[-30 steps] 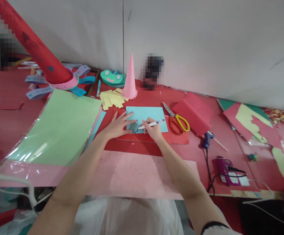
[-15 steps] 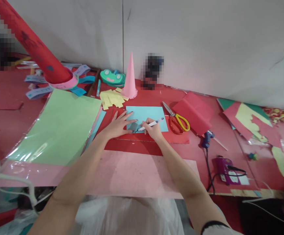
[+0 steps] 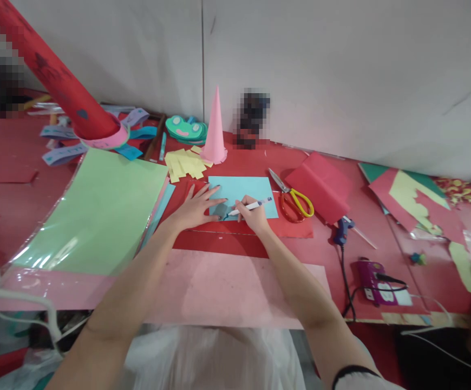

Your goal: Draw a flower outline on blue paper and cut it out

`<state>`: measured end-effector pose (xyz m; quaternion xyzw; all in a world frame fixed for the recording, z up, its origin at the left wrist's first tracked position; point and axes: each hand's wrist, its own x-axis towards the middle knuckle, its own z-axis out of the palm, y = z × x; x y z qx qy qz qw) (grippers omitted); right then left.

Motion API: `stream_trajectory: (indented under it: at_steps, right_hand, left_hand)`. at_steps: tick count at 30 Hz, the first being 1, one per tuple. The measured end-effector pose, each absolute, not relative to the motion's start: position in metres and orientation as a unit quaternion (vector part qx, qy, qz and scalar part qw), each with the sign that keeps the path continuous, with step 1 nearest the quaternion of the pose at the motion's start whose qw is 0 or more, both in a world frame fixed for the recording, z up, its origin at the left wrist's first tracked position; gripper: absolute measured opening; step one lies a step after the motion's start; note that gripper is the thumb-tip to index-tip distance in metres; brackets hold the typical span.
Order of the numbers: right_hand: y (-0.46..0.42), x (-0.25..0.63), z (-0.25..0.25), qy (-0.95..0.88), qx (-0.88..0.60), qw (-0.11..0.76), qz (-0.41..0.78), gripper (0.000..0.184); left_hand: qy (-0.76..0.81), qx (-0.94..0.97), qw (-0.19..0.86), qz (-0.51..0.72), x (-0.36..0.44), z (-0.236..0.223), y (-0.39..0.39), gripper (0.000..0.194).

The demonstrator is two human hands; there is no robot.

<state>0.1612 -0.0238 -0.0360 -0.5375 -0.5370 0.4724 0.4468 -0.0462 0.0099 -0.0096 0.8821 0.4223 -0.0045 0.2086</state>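
Observation:
A light blue sheet of paper [image 3: 243,187] lies on red paper in front of me. My left hand [image 3: 197,208] rests flat with fingers spread over the sheet's left edge. In my right hand [image 3: 252,214] is a white marker [image 3: 249,207], its tip down on the blue paper near the lower left. A short dark curved line shows at the tip. Just right of the sheet lie scissors [image 3: 296,200] with yellow and red handles. Behind the sheet are yellow paper strips [image 3: 184,164] and a pink paper cone [image 3: 215,135] standing upright.
Green paper in a clear sleeve [image 3: 97,211] lies at left, below a red tube [image 3: 57,76]. Green frog-face cutouts [image 3: 187,130] are at the back. Rightward are folded red paper [image 3: 320,184], a glue gun [image 3: 344,230], a purple power strip [image 3: 375,279] and paper scraps [image 3: 418,206].
The marker tip has shifted very slightly on the blue paper, and the dark line looks a little different. My left hand stays in place.

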Motion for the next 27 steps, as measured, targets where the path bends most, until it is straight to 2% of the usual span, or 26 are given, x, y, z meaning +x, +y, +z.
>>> stream_trajectory:
  at_steps: [16,24,27]
  right_hand:
    - [-0.026,0.16,-0.034,-0.544,-0.57,0.451,0.419,0.042]
    - [-0.026,0.162,-0.026,-0.494,-0.563,0.522,0.409,0.042]
    - [-0.031,0.162,-0.019,-0.508,-0.572,0.515,0.387,0.042]
  left_hand:
    - [0.421,0.885,0.2,-0.002,-0.046,-0.011,0.01,0.051]
    - [0.432,0.881,0.19,-0.001,-0.046,-0.013,0.009,0.057]
    - [0.449,0.877,0.173,0.009,-0.042,-0.012,0.006,0.06]
